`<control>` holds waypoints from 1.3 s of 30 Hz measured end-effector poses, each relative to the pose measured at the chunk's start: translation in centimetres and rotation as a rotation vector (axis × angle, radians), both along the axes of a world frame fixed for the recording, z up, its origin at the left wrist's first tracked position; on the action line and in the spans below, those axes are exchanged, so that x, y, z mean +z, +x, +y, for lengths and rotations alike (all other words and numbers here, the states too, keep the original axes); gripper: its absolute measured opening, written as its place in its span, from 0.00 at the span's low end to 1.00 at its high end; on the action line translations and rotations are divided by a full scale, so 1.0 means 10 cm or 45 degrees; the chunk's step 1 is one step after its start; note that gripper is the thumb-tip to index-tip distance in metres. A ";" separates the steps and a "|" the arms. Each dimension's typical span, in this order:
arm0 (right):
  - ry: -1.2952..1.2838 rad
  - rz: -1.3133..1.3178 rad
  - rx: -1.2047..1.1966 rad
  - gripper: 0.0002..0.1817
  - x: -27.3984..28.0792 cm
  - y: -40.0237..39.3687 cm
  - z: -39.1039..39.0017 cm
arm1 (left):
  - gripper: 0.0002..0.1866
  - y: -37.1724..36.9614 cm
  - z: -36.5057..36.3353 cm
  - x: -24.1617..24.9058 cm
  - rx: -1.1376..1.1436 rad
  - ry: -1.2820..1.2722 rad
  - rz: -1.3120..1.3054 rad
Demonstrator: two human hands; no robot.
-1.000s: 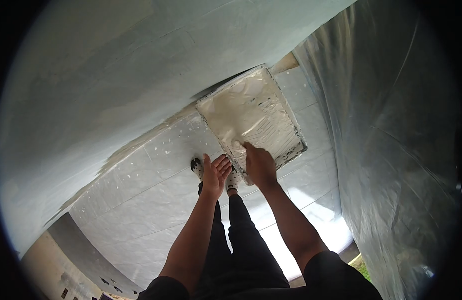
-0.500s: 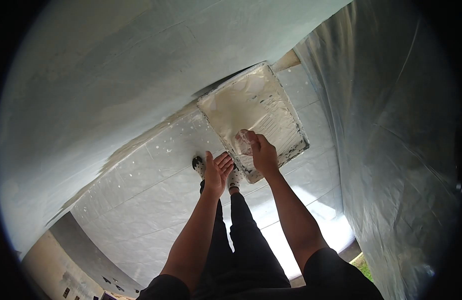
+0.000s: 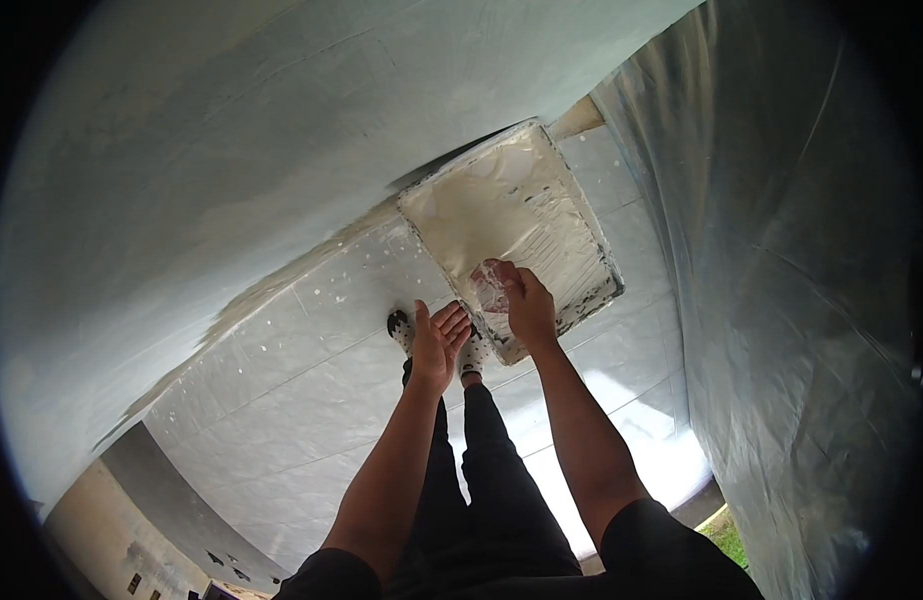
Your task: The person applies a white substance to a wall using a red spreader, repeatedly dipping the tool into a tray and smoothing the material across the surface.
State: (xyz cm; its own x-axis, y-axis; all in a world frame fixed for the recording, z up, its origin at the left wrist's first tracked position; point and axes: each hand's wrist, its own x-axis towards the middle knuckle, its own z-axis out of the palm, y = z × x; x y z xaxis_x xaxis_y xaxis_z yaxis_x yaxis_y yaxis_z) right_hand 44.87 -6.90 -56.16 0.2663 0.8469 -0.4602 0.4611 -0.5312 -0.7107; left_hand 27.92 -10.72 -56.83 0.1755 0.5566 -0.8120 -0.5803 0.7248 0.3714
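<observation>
My right hand is closed on a reddish, see-through-looking piece streaked with white; I cannot tell its exact kind. It overlaps the near left part of a paint tray in this view. Cream-white paint coats the tray, thick at the far end and thinner over the ribbed slope. Dark chips and dried paint mark the tray's rim. My left hand is open and holds nothing, its palm turned up and fingers stretched towards the tray's near left edge.
Grey-white sheeting with white paint spots covers the floor. A pale painted wall rises along the left and top. Clear plastic sheeting hangs at the right. My feet in spotted footwear stand beside the tray.
Both hands keep almost the same pose. The piece in my right hand has turned slightly, and the whole view has shifted a little.
</observation>
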 end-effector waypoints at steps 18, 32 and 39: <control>-0.007 0.420 -0.192 0.12 -0.19 0.08 -0.02 | 0.51 -0.01 0.00 0.04 -0.010 -0.004 0.003; -0.002 0.253 -0.085 0.14 -0.08 0.09 -0.03 | 0.52 -0.02 -0.01 0.01 -0.039 0.012 0.014; -0.029 0.337 0.042 0.16 -0.02 0.11 0.10 | 0.52 -0.01 -0.02 -0.01 -0.057 0.025 0.033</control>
State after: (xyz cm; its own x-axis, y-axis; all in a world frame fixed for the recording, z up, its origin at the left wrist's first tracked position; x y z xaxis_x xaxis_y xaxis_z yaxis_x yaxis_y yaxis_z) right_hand 45.97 -5.85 -56.34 0.1065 0.8420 -0.5289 0.2782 -0.5359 -0.7971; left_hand 27.83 -10.97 -56.90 0.1798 0.5645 -0.8056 -0.5373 0.7424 0.4002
